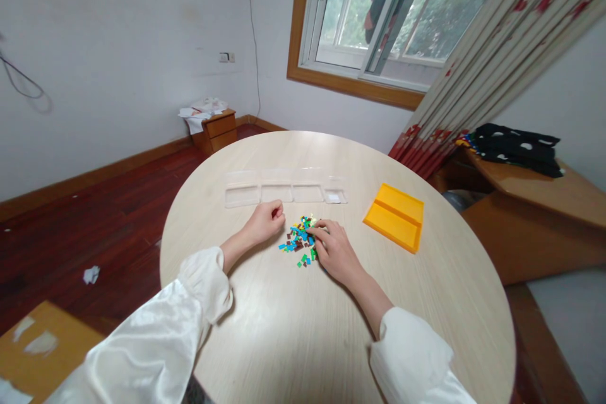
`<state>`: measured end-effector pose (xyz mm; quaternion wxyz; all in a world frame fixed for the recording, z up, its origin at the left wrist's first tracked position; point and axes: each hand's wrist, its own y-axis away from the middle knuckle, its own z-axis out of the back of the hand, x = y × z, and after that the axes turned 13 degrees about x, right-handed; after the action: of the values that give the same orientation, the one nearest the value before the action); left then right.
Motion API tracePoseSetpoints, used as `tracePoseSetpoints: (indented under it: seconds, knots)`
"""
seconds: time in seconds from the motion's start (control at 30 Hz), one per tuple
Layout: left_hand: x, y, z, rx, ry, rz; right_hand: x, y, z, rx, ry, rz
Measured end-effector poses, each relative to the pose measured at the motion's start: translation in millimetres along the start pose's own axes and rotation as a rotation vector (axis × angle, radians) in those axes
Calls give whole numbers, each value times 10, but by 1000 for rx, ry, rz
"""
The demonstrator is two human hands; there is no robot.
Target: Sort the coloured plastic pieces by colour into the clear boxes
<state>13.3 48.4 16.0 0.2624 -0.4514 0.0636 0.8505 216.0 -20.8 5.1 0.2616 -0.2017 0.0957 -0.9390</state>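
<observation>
Left hand (268,221): curled into fist | Right hand (335,249): bent over colored pieces (298,242), grip unclear

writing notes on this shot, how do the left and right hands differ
The left hand is curled like a fist; the right hand is more open and outstretched. The left hand is beside the pile of small coloured pieces, while the right hand reaches over its right side. Both are bare, with white sleeves.
</observation>
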Motion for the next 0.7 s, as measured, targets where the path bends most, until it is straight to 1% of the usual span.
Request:
tracePoseSetpoints:
  seconds: [0.17, 0.37, 0.5, 0.7]
  knots:
    - [-3, 12, -25, 29, -12, -41, -37, 3, -23, -46, 14, -20]
    - [38, -3, -29, 60, -55, -69, -55, 0, -27, -64, 6, -43]
    - [71, -9, -32, 53, -83, -67, -46, 1, -16, -72, -6, -15]
    - [52, 0, -34, 58, -100, -67, -36, 4, -23, -66, -37, 25]
